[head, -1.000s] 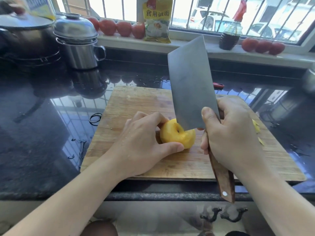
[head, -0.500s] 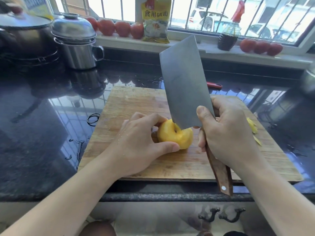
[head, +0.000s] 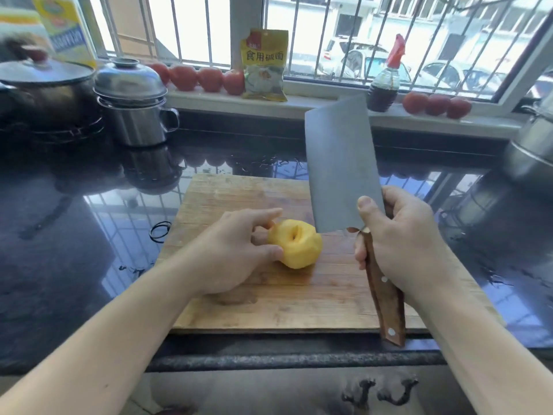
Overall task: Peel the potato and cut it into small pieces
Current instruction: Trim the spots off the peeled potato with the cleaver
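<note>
Potato (head: 294,247): peeled, yellow, resting on the cutting board (head: 269,307).
Left hand (head: 230,256): thumb and fingers pinch the potato's left side.
Right hand (head: 410,235): clenched round the cleaver (head: 341,166) handle, blade raised beside the potato.
Blade contact: apparently none; unclear.
Procedure: tuck fingertips back, halve first, lay the flat faces down.

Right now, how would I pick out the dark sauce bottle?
Look along the white window sill behind the black counter. Right of the yellow packet stands a glass bottle of dark sauce, beside three red tomatoes; it alone has a red cap.
</note>
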`<state>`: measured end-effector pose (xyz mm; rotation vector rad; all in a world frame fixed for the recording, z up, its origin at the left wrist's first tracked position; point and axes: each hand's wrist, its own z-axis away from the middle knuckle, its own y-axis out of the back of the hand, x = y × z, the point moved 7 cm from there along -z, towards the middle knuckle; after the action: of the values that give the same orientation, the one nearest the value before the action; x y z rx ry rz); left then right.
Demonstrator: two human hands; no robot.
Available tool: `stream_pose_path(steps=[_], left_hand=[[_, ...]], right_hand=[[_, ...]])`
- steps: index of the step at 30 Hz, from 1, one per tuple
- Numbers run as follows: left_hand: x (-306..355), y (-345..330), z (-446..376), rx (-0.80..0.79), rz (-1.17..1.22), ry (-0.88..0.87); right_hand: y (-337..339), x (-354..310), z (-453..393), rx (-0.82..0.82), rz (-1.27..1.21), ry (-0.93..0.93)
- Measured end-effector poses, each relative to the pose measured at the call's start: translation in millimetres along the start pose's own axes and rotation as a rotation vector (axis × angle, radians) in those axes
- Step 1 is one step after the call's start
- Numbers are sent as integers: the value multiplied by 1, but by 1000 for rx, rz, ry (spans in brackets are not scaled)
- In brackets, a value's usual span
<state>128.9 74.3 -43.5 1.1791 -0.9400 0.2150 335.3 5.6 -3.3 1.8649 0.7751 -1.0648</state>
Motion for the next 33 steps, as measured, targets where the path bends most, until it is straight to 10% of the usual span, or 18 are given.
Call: stream_pose_path(steps=[9,17,33], left_hand=[[30,-29,-4,261,-176,45],[23,-28,-25,-130,140,-152],[21,-26,-13,260,-36,-190]], right_hand=[[29,14,-3,82,-10,-75],[30,7,-4,-5,13,-103],[9,-4,8,26,184,-151]])
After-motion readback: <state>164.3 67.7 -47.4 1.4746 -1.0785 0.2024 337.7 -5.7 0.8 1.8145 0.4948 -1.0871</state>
